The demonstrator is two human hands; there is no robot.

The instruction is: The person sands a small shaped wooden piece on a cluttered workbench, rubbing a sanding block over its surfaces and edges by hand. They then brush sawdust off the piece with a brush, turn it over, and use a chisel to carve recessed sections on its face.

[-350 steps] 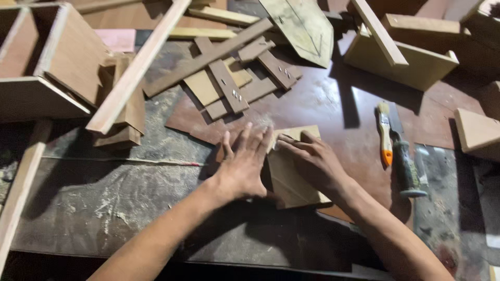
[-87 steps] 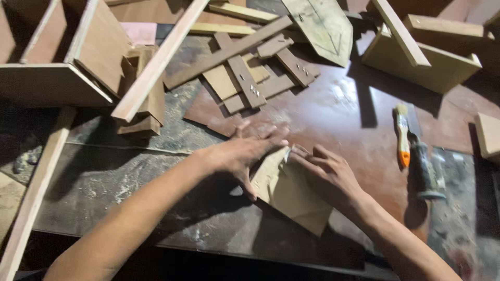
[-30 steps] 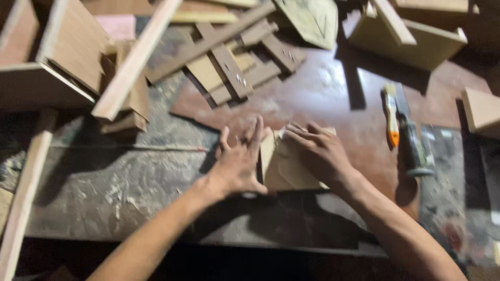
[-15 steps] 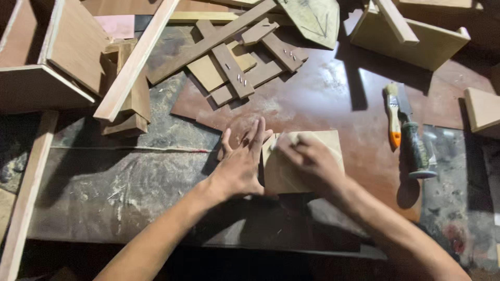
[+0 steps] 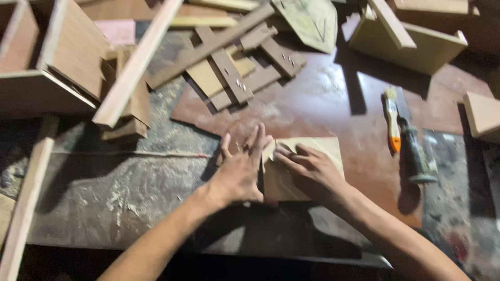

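Observation:
A pale square wooden panel (image 5: 327,151) lies flat on the workbench in front of me. My right hand (image 5: 310,171) presses on top of it, fingers bent toward its left edge. My left hand (image 5: 240,169) lies flat on the bench beside the panel's left edge, fingers spread and pointing away from me, its side against the panel. Neither hand has anything closed inside it.
A brush with an orange handle (image 5: 391,125) and a dark-handled tool (image 5: 416,156) lie to the right. Wooden slats and strips (image 5: 234,67) are piled behind. An open wooden box (image 5: 47,67) stands at left, another (image 5: 422,44) at back right. A long batten (image 5: 138,62) leans across.
The panel has been turned from a diagonal, partly lifted position to lie square and flat. My right hand has shifted onto its left part and my left hand stays alongside.

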